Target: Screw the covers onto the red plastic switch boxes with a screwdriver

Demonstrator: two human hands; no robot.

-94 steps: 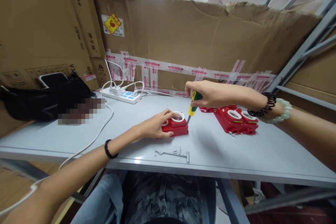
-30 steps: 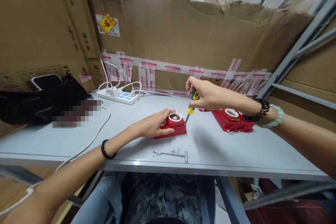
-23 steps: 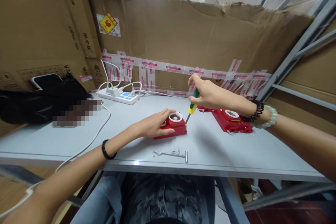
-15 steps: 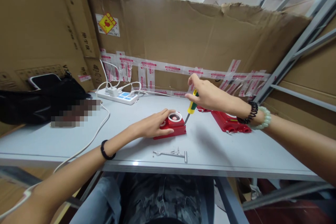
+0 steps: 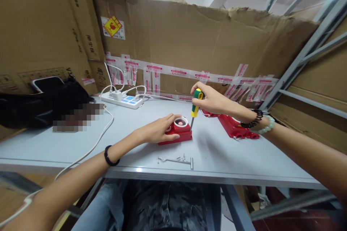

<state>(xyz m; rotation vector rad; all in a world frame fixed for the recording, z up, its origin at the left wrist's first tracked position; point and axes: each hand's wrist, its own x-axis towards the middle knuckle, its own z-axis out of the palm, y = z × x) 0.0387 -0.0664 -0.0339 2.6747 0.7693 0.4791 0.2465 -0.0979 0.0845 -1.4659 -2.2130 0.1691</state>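
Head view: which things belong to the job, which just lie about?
Job:
red box, under left hand
screwdriver, in right hand
T-shaped tool, perhaps; untouched
other red boxes, perhaps

Lying about, seemingly:
black bag
phone
power strip

Screwdriver (image 5: 194,111) stands more upright — leaned further right before. Right hand (image 5: 211,101) shows more handle — right arm (image 5: 292,148) hides more of red boxes (image 5: 230,126).

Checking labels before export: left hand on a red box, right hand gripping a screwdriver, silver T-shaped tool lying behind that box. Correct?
One slip: the silver T-shaped tool lies on the near side of the red box, toward the table's front edge; see the head view. The left hand is on that box, the right hand gripping the screwdriver.
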